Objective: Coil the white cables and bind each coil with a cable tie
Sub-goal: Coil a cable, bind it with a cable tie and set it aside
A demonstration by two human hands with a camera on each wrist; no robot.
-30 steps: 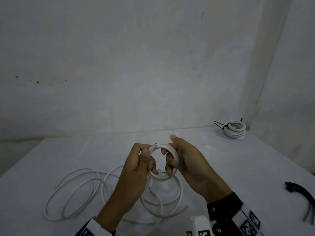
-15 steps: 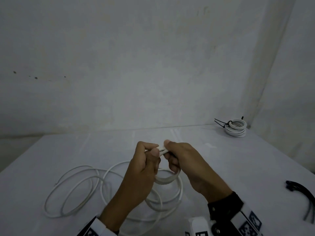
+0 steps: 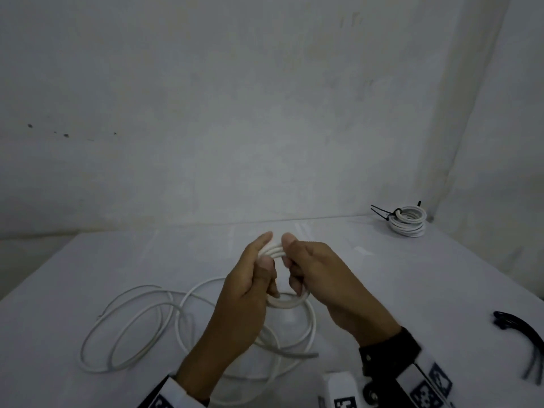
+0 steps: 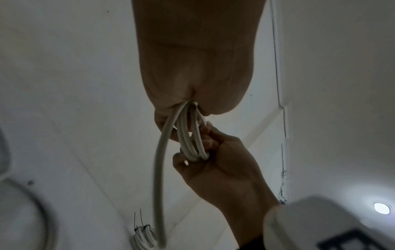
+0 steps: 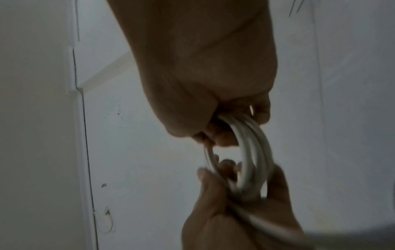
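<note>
Both hands are up off the desk (image 3: 441,275) and working one small coil (image 3: 287,301) of white cable between them. The left hand (image 3: 247,287) has its fingers curled round the near-left side of the loops, thumb tip pressed on top, so the turns stay stacked instead of springing apart. The right hand (image 3: 318,269) pinches the same bundle from the other side, thumb over the strands at the top and fingers hooked through the ring. From the left wrist view the turns sit tight in that pinch (image 4: 192,143), with one strand running away loose and downward.

That loose strand feeds from the slack cable (image 3: 132,328) lying in wide loops on the desk to the left of the hands; its free end lies in front of them, so there looks to be a good deal left to wind. Wrists are angled inward, palms facing each other, knuckles high: a pose for passing each new turn from one hand to the other.

At the far right corner a finished coil (image 3: 407,220) lies bound with a black tie. A bunch of black cable ties (image 3: 521,334) waits at the right edge, well apart from the hands.
</note>
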